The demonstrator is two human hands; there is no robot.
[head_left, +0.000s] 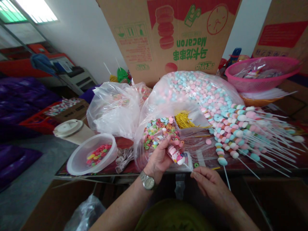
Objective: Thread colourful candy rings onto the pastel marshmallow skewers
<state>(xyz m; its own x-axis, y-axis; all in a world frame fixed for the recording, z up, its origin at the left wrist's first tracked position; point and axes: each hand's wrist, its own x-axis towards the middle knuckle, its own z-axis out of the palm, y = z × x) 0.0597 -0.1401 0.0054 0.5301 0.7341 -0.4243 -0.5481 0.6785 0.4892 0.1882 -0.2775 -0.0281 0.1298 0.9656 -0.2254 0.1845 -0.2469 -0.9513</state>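
My left hand [158,158], with a watch on its wrist, is closed around a candy skewer in a clear printed wrapper [176,154]. Pink and white pieces show through the wrapper. The skewer's white stick [187,166] points down to the right, and my right hand [208,183] pinches its lower end. Behind my left hand lie colourful candy rings [163,126] in a plastic-lined container. Yellow twist ties [184,120] fill a small white tray just beyond. To the right lies a pile of unwrapped marshmallow-like skewers [235,134], sticks pointing right.
A large clear bag of pastel candies [194,89] stands behind, before a tall cardboard box [134,38]. At left are a white plastic bowl [74,163] with candy rings, a lidded cup [69,128] and a crumpled glove [124,158]. A pink basket [262,81] stands at back right.
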